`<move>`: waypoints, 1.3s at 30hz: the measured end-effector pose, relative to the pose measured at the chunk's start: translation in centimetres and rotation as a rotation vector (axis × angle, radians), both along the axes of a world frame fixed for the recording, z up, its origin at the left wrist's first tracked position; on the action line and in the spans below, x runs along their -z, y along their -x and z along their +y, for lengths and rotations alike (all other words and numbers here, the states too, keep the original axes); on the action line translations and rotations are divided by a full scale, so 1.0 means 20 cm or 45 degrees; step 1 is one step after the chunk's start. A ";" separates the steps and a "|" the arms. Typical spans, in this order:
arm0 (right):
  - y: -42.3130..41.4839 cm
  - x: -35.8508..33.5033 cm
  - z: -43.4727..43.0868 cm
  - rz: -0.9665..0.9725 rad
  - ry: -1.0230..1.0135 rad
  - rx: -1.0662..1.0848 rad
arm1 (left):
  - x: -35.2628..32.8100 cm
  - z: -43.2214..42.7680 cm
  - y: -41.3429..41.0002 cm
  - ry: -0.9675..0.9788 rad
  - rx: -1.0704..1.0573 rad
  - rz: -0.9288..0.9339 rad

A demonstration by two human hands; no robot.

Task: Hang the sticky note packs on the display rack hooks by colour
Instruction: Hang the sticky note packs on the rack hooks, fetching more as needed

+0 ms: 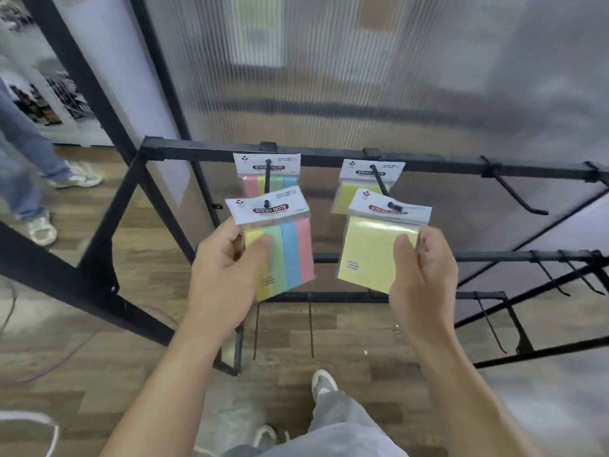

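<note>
My left hand (227,275) grips a multicolour sticky note pack (286,252) by its left edge; the tip of the left hook (266,203) pokes through its header hole. Behind it on the same hook hangs another multicolour pack (252,179). My right hand (421,278) pinches a yellow sticky note pack (372,252) at its right edge, with the second hook's tip (393,205) through its header. A second yellow pack (349,192) hangs further back on that hook. Both hooks sit on the rack's top black bar (323,156).
Empty hooks (514,189) stick out of the top bar to the right, and more hooks (553,275) line the lower bars. A ribbed translucent panel (329,77) backs the rack. Another person's legs (26,159) stand at far left. My own shoes (323,384) are below on the wood floor.
</note>
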State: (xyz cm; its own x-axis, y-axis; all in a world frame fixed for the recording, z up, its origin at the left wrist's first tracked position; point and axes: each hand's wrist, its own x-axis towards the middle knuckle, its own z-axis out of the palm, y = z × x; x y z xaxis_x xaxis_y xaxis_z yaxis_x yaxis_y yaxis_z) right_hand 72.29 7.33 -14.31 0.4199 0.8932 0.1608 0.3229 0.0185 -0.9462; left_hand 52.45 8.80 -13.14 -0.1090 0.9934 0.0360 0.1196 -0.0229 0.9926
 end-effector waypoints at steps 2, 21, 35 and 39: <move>0.01 -0.02 -0.06 -0.034 -0.053 0.035 | -0.02 -0.08 0.01 -0.048 0.077 -0.027; -0.88 0.08 -0.79 0.446 0.115 0.627 | 0.15 -0.26 -1.06 0.325 0.737 0.052; -2.23 0.12 -1.42 0.489 0.093 0.889 | 0.16 -0.68 -2.65 0.342 1.202 0.102; -2.55 0.15 -1.49 0.459 0.099 0.958 | 0.18 -0.73 -3.00 0.326 1.261 0.134</move>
